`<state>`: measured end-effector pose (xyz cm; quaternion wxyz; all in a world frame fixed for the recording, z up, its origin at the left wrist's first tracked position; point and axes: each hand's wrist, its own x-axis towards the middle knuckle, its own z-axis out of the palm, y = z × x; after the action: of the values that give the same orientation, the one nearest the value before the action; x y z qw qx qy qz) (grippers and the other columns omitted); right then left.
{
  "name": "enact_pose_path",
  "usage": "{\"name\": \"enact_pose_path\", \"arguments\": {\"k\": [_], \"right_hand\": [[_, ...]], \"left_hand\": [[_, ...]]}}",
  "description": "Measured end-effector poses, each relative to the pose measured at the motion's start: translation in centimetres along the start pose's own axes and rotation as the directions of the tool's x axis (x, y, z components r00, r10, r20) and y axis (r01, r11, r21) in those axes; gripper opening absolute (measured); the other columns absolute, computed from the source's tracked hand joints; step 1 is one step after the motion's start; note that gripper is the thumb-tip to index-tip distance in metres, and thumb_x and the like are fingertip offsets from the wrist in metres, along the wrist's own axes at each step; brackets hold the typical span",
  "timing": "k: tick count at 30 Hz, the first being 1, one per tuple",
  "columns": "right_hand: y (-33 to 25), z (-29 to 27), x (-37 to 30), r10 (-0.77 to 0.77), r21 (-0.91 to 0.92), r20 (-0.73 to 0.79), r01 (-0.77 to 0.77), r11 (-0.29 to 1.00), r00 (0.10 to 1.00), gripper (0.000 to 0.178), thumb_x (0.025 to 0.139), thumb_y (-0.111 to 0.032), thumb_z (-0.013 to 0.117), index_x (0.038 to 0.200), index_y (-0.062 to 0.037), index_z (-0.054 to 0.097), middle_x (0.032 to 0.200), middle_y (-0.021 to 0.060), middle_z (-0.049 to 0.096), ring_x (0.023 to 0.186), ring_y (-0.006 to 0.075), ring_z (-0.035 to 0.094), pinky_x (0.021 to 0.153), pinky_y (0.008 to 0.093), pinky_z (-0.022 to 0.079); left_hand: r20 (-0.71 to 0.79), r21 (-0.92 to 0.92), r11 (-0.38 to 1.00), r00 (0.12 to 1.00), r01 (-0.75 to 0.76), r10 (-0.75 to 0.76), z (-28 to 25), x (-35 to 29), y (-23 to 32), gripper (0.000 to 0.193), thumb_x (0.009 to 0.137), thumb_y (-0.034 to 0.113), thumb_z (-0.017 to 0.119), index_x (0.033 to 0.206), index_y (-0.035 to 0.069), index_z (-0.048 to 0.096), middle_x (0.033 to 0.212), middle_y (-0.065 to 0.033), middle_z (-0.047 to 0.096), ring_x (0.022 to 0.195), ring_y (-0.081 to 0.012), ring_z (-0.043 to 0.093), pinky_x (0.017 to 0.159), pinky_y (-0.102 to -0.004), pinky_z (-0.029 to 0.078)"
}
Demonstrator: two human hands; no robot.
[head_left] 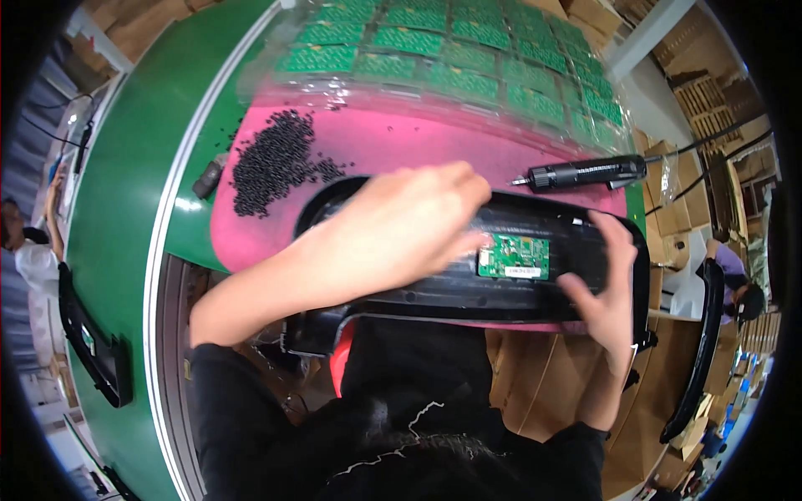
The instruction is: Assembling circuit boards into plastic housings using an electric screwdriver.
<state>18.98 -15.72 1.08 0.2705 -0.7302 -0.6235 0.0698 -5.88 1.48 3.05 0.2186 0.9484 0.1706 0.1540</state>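
A long black plastic housing (pixel 401 298) lies in front of me, its hollow side up. Inside it sits a small green circuit board (pixel 515 255) with a white connector and a white label. My left hand (pixel 418 221) reaches across the housing, blurred by motion. Its fingers look bent, one tip beside the board's left edge; whether they hold anything is hidden. My right hand (pixel 608 292) is at the housing's right end, with thumb and fingers spread apart around a gap. Behind the housing lies a black electric screwdriver (pixel 585 174), its bit pointing left, touched by neither hand.
A pile of small black screws (pixel 271 163) lies on the pink mat (pixel 359 134). Clear trays of green circuit boards (pixel 409 42) fill the back. A dark small block (pixel 209 177) sits left of the mat. Another black housing (pixel 92 342) rests on the green table (pixel 117 225). Other people work at both sides.
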Motion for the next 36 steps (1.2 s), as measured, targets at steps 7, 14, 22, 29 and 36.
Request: {"name": "enact_pose_path", "arguments": {"k": [7,14,22,29,36], "right_hand": [[8.3,-5.1,5.5,0.249,0.086,-0.266,-0.234,0.968,0.931,0.053,0.088,-0.016,0.066,0.138,-0.0069,0.049,0.123,0.0064,0.056,0.088,0.0139,0.051,0.084,0.0285,0.043],[9.1,-2.5,12.9,0.437,0.675,-0.24,-0.174,0.717,0.867,0.044,0.086,-0.012,0.069,0.121,-0.0008,0.046,0.107,0.0081,0.059,0.085,0.0135,0.056,0.069,0.0265,0.049],[-0.8,2.5,12.5,0.228,0.973,-0.033,-0.021,0.232,0.973,0.039,0.097,-0.027,0.058,0.123,-0.0009,0.046,0.1,0.0099,0.061,0.092,0.0213,0.058,0.087,0.036,0.046],[-4.5,0.3,9.5,0.301,0.955,-0.243,0.282,-0.094,0.922,0.041,0.094,-0.042,0.056,0.109,-0.0045,0.05,0.08,0.0053,0.052,0.074,0.0183,0.052,0.076,0.0392,0.046],[-6.7,-1.1,5.6,0.254,0.894,-0.274,0.343,-0.289,0.928,0.047,0.093,-0.049,0.05,0.109,-0.0052,0.053,0.073,0.0007,0.046,0.067,0.0144,0.045,0.074,0.037,0.04]], "left_hand": [[-0.181,0.289,0.909,0.95,0.299,-0.255,-3.3,-5.0,-8.0,0.029,0.073,-0.001,0.069,0.101,-0.002,0.064,0.096,-0.0183,0.062,0.094,-0.0373,0.062,0.08,-0.043,0.05],[-0.164,0.231,0.92,0.944,0.318,-0.285,-1.5,-5.1,-9.3,0.022,0.072,-0.002,0.069,0.094,-0.002,0.067,0.09,-0.0173,0.063,0.089,-0.0384,0.062,0.078,-0.0444,0.049],[-0.232,0.193,0.934,0.939,0.301,-0.254,-1.8,-4.5,-9.6,0.014,0.074,-0.004,0.067,0.088,-0.005,0.067,0.074,-0.0186,0.064,0.07,-0.0307,0.065,0.065,-0.0375,0.051],[-0.228,-0.269,0.949,0.946,0.165,-0.23,-2.4,-0.3,-3.6,0.016,0.076,0.003,0.069,0.091,-0.003,0.071,0.081,-0.0138,0.072,0.073,-0.0176,0.07,0.068,-0.0293,0.055],[-0.026,-0.583,0.812,1.0,-0.018,0.004,-0.4,2.9,1.5,0.015,0.078,-0.002,0.072,0.092,-0.003,0.067,0.086,-0.0046,0.064,0.077,-0.0097,0.063,0.067,-0.0233,0.052]]}}
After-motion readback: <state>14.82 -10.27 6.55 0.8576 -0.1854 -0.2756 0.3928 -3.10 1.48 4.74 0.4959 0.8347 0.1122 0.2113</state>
